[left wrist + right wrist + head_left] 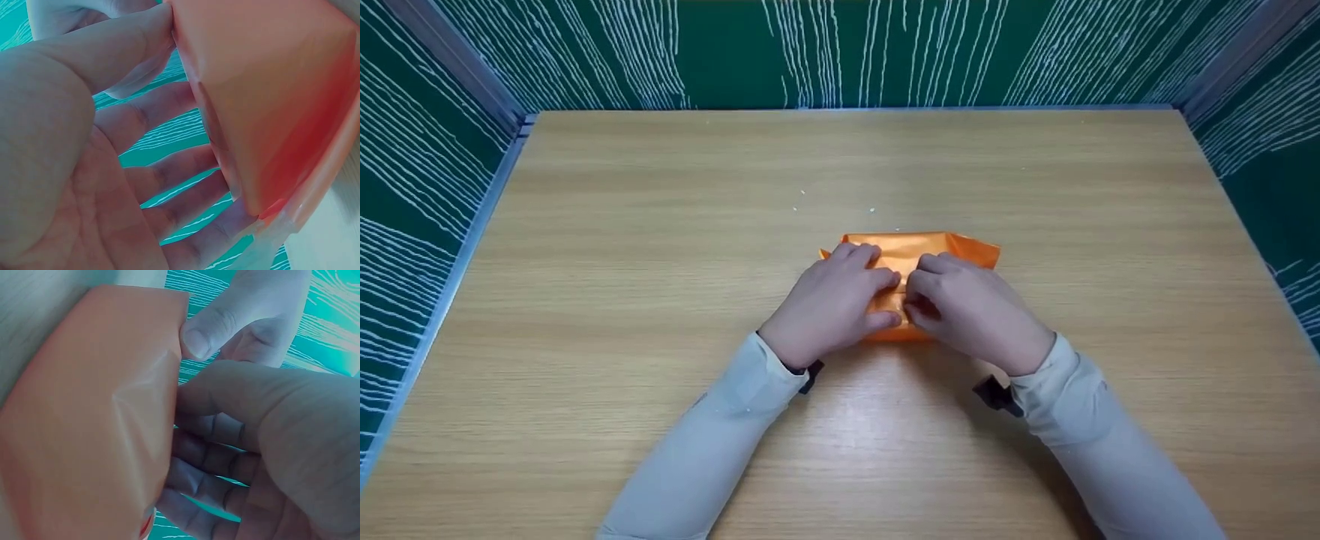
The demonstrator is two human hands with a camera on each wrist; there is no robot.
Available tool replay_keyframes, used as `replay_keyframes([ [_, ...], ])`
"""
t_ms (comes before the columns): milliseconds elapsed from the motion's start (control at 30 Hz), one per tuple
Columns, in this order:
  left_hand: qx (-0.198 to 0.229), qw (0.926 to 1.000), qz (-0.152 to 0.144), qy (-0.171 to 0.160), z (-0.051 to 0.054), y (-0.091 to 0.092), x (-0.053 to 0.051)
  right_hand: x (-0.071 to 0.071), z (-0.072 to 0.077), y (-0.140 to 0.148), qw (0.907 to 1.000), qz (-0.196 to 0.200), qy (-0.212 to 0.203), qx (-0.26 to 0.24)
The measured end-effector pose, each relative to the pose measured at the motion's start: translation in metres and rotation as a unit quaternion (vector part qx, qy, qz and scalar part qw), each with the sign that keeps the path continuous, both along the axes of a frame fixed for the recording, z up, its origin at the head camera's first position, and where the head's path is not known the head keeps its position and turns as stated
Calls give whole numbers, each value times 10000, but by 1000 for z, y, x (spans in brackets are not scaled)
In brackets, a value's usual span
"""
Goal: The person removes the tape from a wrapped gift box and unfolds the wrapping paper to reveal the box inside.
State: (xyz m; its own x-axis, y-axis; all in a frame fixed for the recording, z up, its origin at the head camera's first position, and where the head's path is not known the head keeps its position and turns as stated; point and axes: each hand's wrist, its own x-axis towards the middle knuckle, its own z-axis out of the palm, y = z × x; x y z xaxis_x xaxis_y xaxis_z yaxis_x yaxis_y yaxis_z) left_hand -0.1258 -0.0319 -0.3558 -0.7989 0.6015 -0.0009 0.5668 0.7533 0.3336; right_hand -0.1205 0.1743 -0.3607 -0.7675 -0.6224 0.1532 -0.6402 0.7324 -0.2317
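Observation:
An orange wrapped packet (915, 244) with folded, creased ends lies on the table under both hands. The left hand (840, 300) rests on its left part, fingers spread and thumb at the near side; in the left wrist view the left hand's (112, 146) fingertips touch the orange sheet (270, 84). Curled fingers of the right hand (975, 311) are on the packet's right part. The right wrist view has the right hand's (298, 433) thumb and fingertips against the orange surface (84, 394), close to the left thumb. What lies inside the orange material is hidden.
The wooden table (660, 210) extends around the packet, with a few tiny white specks beyond it. Green panels with white streaks (825, 60) stand at the back and both sides, with blue edging along the tabletop.

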Motion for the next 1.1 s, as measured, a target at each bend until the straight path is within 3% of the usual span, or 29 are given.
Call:
replay_keyframes([
  [367,-7,10000,62,-51,1,-1,-1,-3,1,0,9999,24,-121,-20],
  [733,-11,10000,-56,15,-1,3,-3,2,-3,4,9996,95,186,-194],
  [1100,-83,10000,-19,0,-1,0,-3,-2,-2,1,9999,51,46,-126],
])
